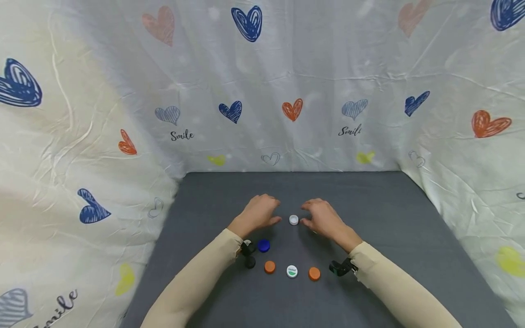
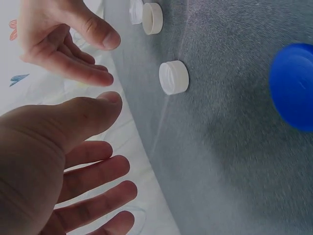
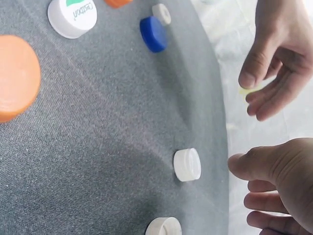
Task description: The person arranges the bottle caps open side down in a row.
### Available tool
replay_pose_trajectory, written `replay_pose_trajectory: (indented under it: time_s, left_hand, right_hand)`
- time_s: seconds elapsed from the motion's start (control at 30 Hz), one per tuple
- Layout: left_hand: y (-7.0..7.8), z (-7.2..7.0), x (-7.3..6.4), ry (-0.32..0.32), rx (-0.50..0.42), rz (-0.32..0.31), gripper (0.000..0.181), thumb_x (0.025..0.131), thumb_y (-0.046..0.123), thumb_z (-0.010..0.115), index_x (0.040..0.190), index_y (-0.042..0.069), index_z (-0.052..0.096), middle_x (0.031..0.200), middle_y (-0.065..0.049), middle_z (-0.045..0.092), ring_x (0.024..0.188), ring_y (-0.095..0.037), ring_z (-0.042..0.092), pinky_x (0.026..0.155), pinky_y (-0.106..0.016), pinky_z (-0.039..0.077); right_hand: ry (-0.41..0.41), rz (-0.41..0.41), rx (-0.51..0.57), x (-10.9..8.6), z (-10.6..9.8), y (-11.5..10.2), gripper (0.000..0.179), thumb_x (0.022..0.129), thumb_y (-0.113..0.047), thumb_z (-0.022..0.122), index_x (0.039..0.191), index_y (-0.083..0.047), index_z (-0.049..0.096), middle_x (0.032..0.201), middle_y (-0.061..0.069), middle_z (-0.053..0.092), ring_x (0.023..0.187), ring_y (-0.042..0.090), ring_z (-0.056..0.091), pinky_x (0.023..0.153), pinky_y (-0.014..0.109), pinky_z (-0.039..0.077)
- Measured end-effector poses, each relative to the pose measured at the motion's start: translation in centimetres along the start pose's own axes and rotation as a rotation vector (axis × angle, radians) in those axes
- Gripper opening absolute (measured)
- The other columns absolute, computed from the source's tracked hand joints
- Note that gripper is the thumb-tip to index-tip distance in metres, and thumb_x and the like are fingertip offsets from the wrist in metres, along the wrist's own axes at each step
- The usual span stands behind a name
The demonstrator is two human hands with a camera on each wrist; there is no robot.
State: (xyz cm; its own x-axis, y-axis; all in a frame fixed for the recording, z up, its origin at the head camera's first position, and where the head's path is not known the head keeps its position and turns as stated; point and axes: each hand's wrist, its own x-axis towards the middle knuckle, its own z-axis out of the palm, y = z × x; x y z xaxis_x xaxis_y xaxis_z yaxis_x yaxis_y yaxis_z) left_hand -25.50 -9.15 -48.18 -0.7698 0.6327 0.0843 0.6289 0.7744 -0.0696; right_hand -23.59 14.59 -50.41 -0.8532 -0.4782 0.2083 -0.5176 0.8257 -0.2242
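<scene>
A white bottle cap (image 1: pixel 293 220) lies hollow side up on the grey cloth, between my two hands. To its left my left hand (image 1: pixel 258 213) hovers with fingers spread and loosely bent, holding nothing. On the other side my right hand (image 1: pixel 326 221) hangs just as loosely, its thumb nearest the cap but apart from it. The left wrist view shows a second, off-white cap (image 2: pixel 152 18) and a clear one (image 2: pixel 136 11) under the right hand; the head view mostly hides these.
Closer to me are a blue cap (image 1: pixel 264 245), two orange caps (image 1: pixel 269 267) and a white cap with a green label (image 1: pixel 291 271). Another white cap (image 3: pixel 161 13) lies beside the blue one. Heart-printed curtain (image 1: pixel 291 136) borders the table's back and sides.
</scene>
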Motion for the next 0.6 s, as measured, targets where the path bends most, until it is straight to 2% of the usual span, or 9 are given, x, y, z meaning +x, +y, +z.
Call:
replay_pose_trajectory:
  time_s: [0.23, 0.37, 0.6]
  left_hand:
    - [0.8, 1.2, 1.8, -0.063, -0.052, -0.007, 0.041, 0.085, 0.043, 0.078, 0.114, 0.014, 0.075, 0.103, 0.0, 0.074, 0.09, -0.019, 0.071, 0.074, -0.039, 0.059]
    - [1.3, 2.3, 2.6, -0.09, -0.068, -0.014, 0.035, 0.084, 0.042, 0.08, 0.106, 0.015, 0.076, 0.092, 0.002, 0.073, 0.08, -0.016, 0.068, 0.067, -0.038, 0.056]
    - [1.7, 3.6, 3.4, -0.138, -0.1, -0.033, 0.027, 0.083, 0.042, 0.081, 0.093, 0.017, 0.074, 0.083, 0.004, 0.068, 0.074, -0.012, 0.064, 0.062, -0.034, 0.052]
  right_hand:
    - [-0.017, 0.009, 0.006, 0.3, 0.8, 0.3, 0.037, 0.083, -0.023, 0.083, 0.113, -0.003, 0.074, 0.114, 0.013, 0.072, 0.109, 0.034, 0.066, 0.094, 0.053, 0.051]
    - [-0.021, 0.008, 0.008, 0.6, 1.6, 0.6, 0.036, 0.082, -0.023, 0.083, 0.11, -0.002, 0.075, 0.109, 0.013, 0.073, 0.104, 0.033, 0.067, 0.091, 0.052, 0.052]
    - [0.002, -0.003, 0.023, 0.6, 2.7, 0.7, 0.033, 0.079, -0.019, 0.084, 0.106, -0.002, 0.075, 0.104, 0.014, 0.074, 0.099, 0.034, 0.068, 0.088, 0.051, 0.053]
